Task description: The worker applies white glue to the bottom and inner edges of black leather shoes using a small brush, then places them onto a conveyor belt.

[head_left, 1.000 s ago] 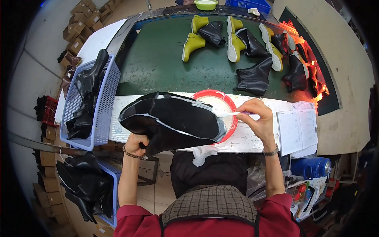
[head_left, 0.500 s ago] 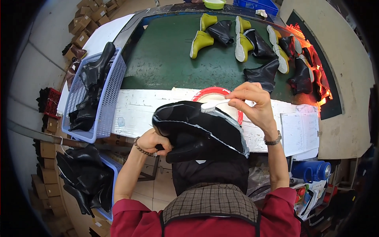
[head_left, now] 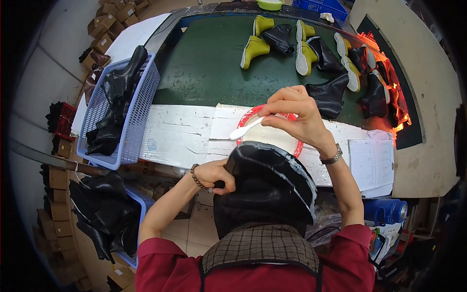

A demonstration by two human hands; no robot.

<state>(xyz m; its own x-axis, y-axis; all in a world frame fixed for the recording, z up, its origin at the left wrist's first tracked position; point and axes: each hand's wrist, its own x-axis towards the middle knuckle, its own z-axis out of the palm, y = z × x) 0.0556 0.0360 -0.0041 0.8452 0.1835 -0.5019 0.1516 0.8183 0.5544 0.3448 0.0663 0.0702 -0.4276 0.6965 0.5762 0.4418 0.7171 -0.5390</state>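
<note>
My left hand (head_left: 217, 176) grips a black boot upper (head_left: 265, 187) by its left side, over my lap. A wet white band runs along the upper's curved rim on its right, with a thinner white line inside it. In my right hand (head_left: 302, 117), pinched between thumb and fingers, is a small white brush (head_left: 244, 130), its head pointing left. The brush hovers beyond the upper, over the near-left part of a red-rimmed dish (head_left: 249, 114) that holds a creamy white liquid. My right hand partly hides the dish.
A green work surface (head_left: 204, 63) bears yellow-and-black boots (head_left: 255, 50), several beside an orange-glowing opening (head_left: 400, 100) at right. Blue baskets (head_left: 142, 104) of black uppers stand left. An open notebook (head_left: 370, 163) and a blue bottle (head_left: 386, 210) are at right.
The brush has come off the upper's edge and moved left, over the dish's side. The upper has shifted right and toward me, tilting differently in my left hand.
</note>
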